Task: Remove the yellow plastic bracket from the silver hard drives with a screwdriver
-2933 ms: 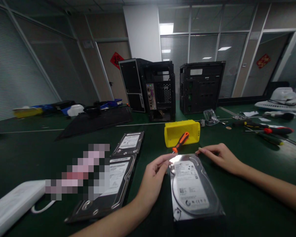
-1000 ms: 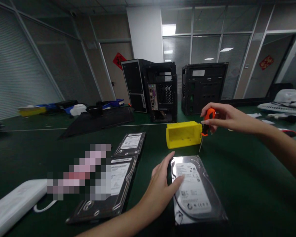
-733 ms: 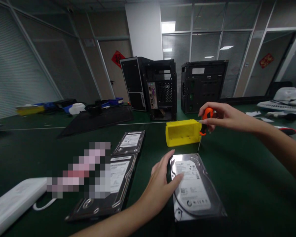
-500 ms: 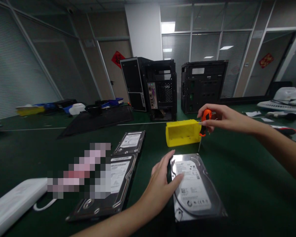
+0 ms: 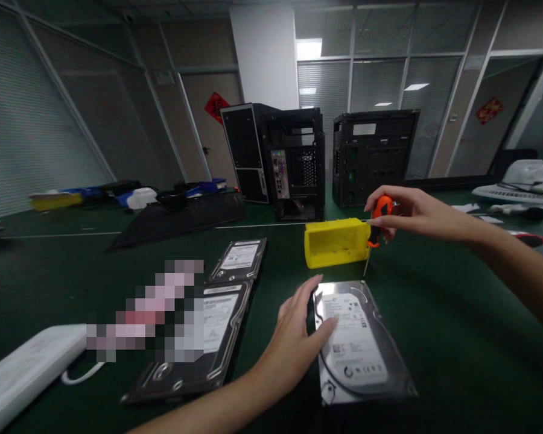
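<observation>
A silver hard drive (image 5: pixel 359 349) with a white label lies flat on the green table in front of me. My left hand (image 5: pixel 294 337) rests against its left edge, fingers stretched out and the thumb lying on the label. My right hand (image 5: pixel 407 212) is closed on an orange-handled screwdriver (image 5: pixel 376 218), held upright. The thin shaft points down to the drive's far right corner. A yellow plastic bin (image 5: pixel 335 242) lies on its side just behind the drive, left of the screwdriver.
Two more hard drives (image 5: pixel 239 260) (image 5: pixel 199 343) lie to the left, next to a white device (image 5: pixel 22 374). Two open computer cases (image 5: pixel 294 161) (image 5: pixel 371 155) stand at the back. A black panel (image 5: pixel 181 218) lies at the left, tools and a white object (image 5: pixel 520 181) at the far right.
My right hand picked the screwdriver up from the yellow bin and stood it over the drive's far right corner. My left hand moved from the drive's top edge to its left side. Little movement lately.
</observation>
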Demonstrator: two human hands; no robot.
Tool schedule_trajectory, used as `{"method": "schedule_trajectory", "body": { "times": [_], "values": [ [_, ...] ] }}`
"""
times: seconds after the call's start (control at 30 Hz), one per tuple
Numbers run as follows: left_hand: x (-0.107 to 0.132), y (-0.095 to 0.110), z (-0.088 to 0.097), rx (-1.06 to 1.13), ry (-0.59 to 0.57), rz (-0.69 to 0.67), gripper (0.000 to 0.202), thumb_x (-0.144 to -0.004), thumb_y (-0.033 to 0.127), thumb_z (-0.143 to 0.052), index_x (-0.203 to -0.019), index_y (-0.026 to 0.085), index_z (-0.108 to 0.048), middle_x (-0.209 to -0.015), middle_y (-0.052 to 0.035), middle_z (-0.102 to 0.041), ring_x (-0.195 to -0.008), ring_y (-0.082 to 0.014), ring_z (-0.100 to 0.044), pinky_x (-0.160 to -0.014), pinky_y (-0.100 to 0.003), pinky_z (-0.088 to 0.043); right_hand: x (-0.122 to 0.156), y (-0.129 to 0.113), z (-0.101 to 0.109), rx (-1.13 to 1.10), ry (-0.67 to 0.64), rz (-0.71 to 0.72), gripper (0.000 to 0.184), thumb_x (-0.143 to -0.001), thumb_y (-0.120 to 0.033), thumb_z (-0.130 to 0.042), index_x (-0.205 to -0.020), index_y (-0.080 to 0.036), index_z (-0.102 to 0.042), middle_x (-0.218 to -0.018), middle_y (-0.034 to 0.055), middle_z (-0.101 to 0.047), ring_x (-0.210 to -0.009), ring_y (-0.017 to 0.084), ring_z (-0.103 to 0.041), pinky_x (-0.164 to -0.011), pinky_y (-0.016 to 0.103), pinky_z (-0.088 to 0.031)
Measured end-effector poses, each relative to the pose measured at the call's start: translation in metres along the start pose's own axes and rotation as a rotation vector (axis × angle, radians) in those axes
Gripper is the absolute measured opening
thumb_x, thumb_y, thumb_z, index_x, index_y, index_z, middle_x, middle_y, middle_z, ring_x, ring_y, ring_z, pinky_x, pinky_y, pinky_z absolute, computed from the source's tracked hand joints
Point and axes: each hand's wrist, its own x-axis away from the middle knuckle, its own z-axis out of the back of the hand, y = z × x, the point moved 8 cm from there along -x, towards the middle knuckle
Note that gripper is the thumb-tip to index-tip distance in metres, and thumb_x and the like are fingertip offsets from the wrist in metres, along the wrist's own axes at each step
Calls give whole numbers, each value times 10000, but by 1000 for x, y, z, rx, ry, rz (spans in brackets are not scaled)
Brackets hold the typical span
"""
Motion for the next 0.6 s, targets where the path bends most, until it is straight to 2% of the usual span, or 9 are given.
{"method": "schedule_trajectory", "body": {
  "times": [0.6],
  "values": [
    [0,-1,0,3,17,-23,562,-807,391,-490,-1324,263,-312,-1377,-25,-356,-1267,-245,-287,-1047,-420,-247,0,1,-3,-14,-11,4,283,-766,-295,-584,-1028,-215,-509,-812,19,-605,-664,161,-604,-601,324,-514]
  ]
}}
